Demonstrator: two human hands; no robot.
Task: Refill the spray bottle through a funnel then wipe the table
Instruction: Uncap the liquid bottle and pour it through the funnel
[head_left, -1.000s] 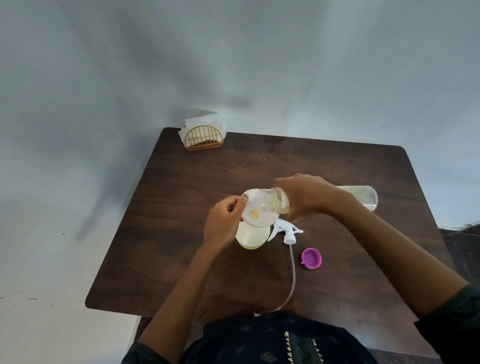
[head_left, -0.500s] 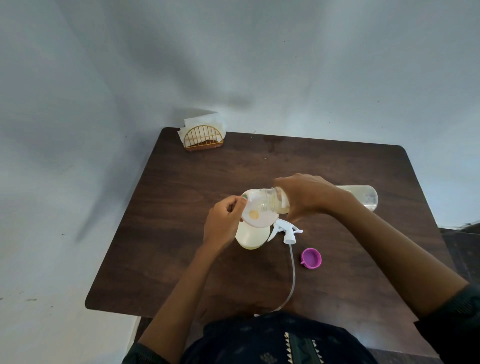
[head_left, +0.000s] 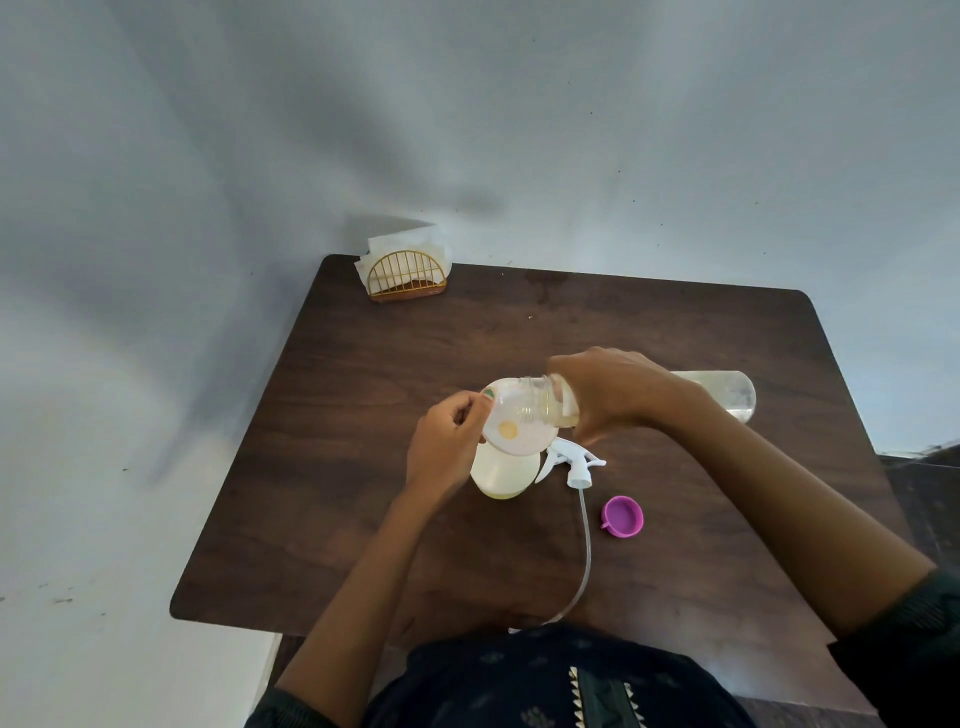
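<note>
Table (head_left: 363, 493) is carrying everything I am watching, and next to nothing is shifting across the last second: the pour is simply continuing. My right hand (head_left: 613, 400) is still wrapping the clear refill bottle (head_left: 727, 395), tipped almost flat with its open mouth over the funnel (head_left: 514, 423), while my left hand (head_left: 447, 441) keeps pinching the funnel's rim to steady it in the spray bottle (head_left: 504, 475) near the table's middle. I am judging the refill as ongoing, wiping still ahead. Just right of the bottle, the trigger sprayer head (head_left: 574, 462) is lying with its dip tube trailing toward me, and the purple cap (head_left: 622, 515) is sitting close by.
</note>
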